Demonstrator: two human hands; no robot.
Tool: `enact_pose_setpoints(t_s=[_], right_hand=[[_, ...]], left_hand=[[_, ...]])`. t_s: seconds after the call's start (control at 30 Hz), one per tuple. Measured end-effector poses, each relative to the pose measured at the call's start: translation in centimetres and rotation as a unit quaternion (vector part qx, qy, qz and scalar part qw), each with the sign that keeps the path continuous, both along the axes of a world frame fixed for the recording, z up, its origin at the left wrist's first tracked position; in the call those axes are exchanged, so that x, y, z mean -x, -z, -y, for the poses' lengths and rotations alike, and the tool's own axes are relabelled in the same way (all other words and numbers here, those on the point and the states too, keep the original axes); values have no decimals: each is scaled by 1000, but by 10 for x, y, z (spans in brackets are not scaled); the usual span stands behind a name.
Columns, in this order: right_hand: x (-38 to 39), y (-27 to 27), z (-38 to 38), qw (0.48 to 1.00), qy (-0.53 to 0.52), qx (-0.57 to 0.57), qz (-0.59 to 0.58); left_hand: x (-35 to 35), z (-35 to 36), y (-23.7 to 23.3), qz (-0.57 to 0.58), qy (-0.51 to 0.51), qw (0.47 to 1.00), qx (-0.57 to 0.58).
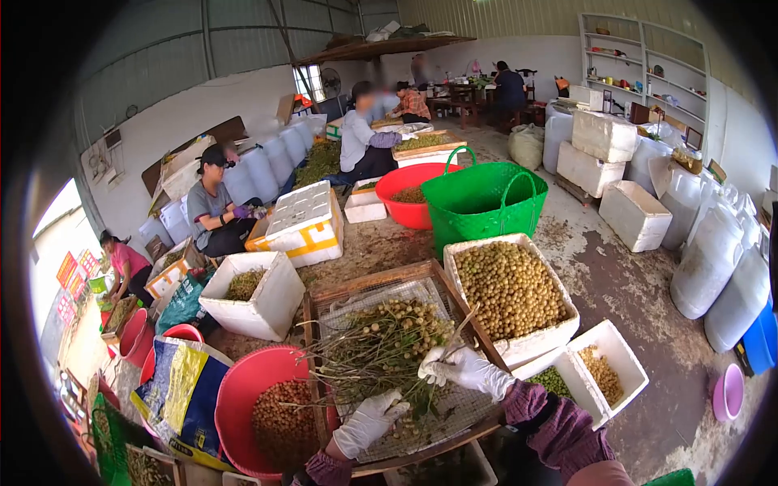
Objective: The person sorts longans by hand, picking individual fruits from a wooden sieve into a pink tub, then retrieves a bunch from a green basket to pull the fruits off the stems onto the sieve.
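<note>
Head camera is showing two white-gloved hands working over a wood-framed wire-mesh tray. The left hand is closing around the lower stems of a bunch of fruit-bearing twigs lying on the mesh, while the right hand is gripping a thin twig of that bunch, fingers curled shut. Just left, a red basin is holding loose brown fruit. To the right, two small foam boxes are holding green and yellowish fruit. Behind them a large foam box is sitting nearly full of yellow-brown fruit. Left of the tray, another foam box is holding greenish stems. Farther off, a green plastic basket is standing beside a second red basin containing fruit.
</note>
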State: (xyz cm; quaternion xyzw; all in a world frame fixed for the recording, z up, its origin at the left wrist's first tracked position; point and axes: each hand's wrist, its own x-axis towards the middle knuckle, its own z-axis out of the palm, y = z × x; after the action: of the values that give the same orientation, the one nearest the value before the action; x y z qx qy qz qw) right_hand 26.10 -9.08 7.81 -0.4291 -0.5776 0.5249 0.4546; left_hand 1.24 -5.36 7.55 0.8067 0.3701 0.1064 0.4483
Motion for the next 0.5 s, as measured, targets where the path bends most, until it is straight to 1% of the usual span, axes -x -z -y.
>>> enact_pose_setpoints(t_s=[0.07,0.13,0.17,0.2,0.27,0.3,0.33,0.4,0.43,0.47,0.5], right_hand=[[-16,-28,4,999,14,-29,7],[-26,-42,9,999,14,-29,-34],[-30,-39,9,995,19,-49,-81],[-34,-44,11,994,37,-57,-87],[-26,-59,17,982,78,-63,-163],[-28,-56,15,982,80,-84,-151],[-24,-56,13,980,72,-92,-164],[-12,-56,11,974,56,-104,-192],[-5,-61,13,974,48,-104,-195],[-3,-59,9,975,41,-130,-175],[0,-61,9,973,49,-129,-184]], left_hand=[[13,-14,41,5,62,987,-150],[14,-6,28,20,66,961,-267],[10,-4,16,29,72,941,-328],[7,-3,1,37,60,970,-234],[0,-1,-28,57,37,997,-42],[-6,2,-33,143,6,989,41],[-14,2,-34,183,26,982,-24],[-28,2,-34,255,63,953,-152],[-31,4,-39,207,79,959,-178],[-30,6,-29,188,75,966,-163],[-30,3,-11,170,71,972,-148]])
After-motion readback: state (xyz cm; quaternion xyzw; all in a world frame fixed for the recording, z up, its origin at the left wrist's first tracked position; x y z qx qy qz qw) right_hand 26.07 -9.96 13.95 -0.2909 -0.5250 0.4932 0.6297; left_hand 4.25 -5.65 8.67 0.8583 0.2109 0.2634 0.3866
